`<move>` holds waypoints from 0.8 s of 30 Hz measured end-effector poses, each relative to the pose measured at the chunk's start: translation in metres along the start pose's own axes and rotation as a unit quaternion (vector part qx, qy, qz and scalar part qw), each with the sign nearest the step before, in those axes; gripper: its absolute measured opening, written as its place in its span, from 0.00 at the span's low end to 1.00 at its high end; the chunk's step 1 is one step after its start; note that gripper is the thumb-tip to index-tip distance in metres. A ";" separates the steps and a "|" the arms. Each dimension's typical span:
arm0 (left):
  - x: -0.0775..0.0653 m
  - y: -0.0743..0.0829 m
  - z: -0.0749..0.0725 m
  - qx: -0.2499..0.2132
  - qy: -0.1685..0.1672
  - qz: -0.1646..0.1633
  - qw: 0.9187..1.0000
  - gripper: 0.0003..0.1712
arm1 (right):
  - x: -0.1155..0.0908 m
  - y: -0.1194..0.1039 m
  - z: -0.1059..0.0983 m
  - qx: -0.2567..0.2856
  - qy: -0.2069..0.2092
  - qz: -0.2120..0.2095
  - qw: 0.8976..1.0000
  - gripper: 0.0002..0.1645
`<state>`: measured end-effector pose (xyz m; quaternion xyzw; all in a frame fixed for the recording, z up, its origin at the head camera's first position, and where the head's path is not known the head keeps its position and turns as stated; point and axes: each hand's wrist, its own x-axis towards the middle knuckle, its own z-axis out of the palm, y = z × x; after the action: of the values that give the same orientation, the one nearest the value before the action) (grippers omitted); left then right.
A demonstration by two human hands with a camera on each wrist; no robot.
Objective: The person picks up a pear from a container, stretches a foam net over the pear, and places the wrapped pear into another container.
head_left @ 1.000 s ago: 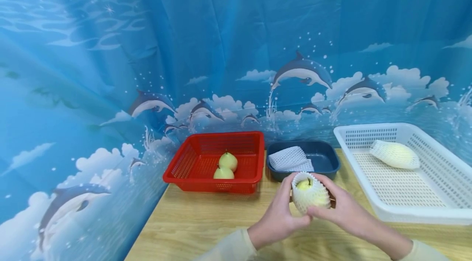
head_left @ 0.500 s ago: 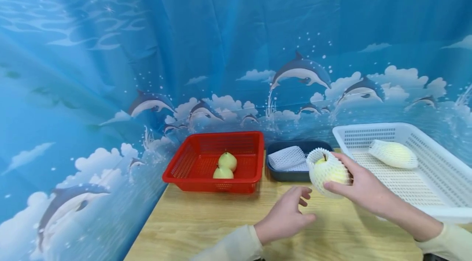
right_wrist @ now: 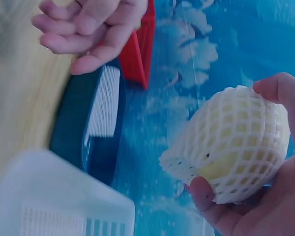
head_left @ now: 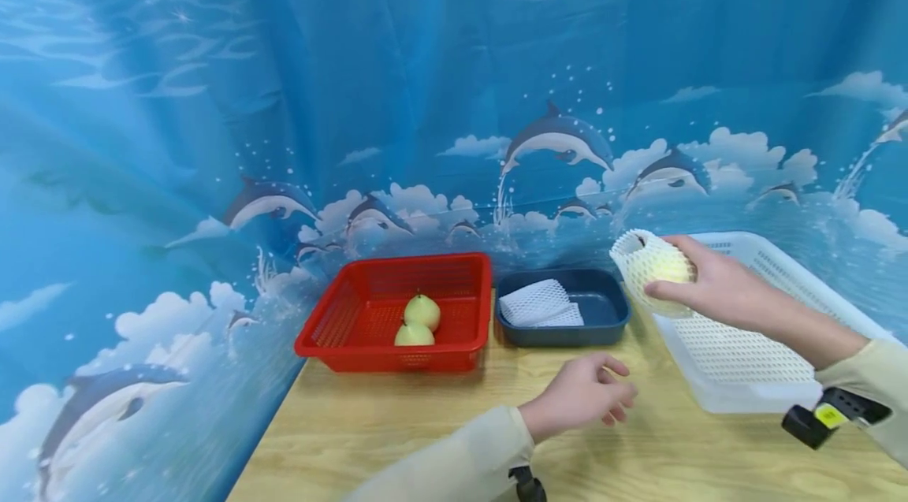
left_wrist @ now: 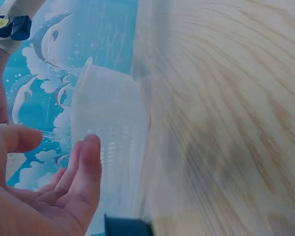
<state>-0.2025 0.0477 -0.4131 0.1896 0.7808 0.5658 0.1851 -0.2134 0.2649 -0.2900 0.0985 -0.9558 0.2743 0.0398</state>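
Observation:
A pear in a white foam net (head_left: 656, 275) is held up by my right hand (head_left: 723, 285), thumb on the near side, over the left end of the white basket (head_left: 738, 394). The right wrist view shows the netted pear (right_wrist: 236, 142) close up, the net's gathered end pointing away from the palm. My left hand (head_left: 585, 396) hovers above the table in front of the blue tray (head_left: 563, 340), holding nothing, its fingers loosely bent. Folded foam nets (head_left: 539, 303) lie in that tray. The netted pear seen earlier in the basket is hidden behind my right hand and arm.
At the left a red basket (head_left: 397, 360) holds two bare pears (head_left: 422, 313). The wooden table (head_left: 369, 423) stretches in front of the containers. Behind them hangs a blue curtain (head_left: 426, 132) printed with dolphins.
My left hand has let go of the netted pear and shifted slightly right. My right hand has carried the pear up and to the right, from before the blue tray to the white basket.

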 end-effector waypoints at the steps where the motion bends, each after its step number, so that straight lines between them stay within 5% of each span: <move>1: 0.004 0.000 0.005 -0.024 0.004 -0.006 1.000 0.11 | 0.003 0.003 -0.002 0.000 -0.003 0.001 1.000 0.58; 10: 0.048 0.003 0.045 -0.159 0.051 -0.036 0.985 0.10 | 0.028 0.023 -0.014 -0.014 -0.009 -0.003 1.000 0.55; 18: 0.074 0.001 0.047 -0.144 0.038 -0.056 0.987 0.10 | 0.046 0.035 -0.013 -0.024 -0.027 0.002 0.999 0.55; 24: 0.083 0.001 0.049 -0.205 0.017 -0.067 0.976 0.07 | 0.067 0.047 -0.012 -0.057 -0.038 0.005 0.998 0.58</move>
<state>-0.2494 0.1302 -0.4327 0.0849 0.6624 0.7031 0.2441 -0.2882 0.2989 -0.2957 0.1012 -0.9711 0.2161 0.0074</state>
